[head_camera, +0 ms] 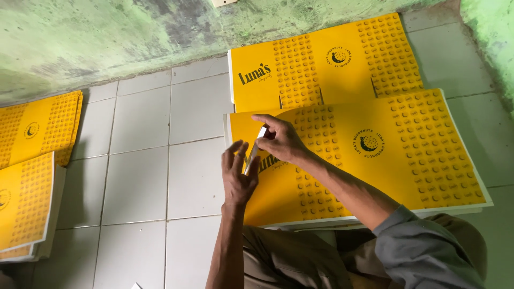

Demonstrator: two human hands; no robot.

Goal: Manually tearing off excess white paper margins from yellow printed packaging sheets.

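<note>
A narrow white strip point(252, 152) stood between both hands over the near yellow cardboard sheet point(407, 155). The right hand point(284, 140) pinched its upper end with fingers closed; the left hand point(238, 174), fingers open, touched its lower part. Thin and flat, the strip ran steeply, top tilted away. The glossy sheet carried embossed-looking dot rows.

Glossy yellow cardboard sheets point(407, 155) on smooth white floor tiles point(139, 182)
</note>
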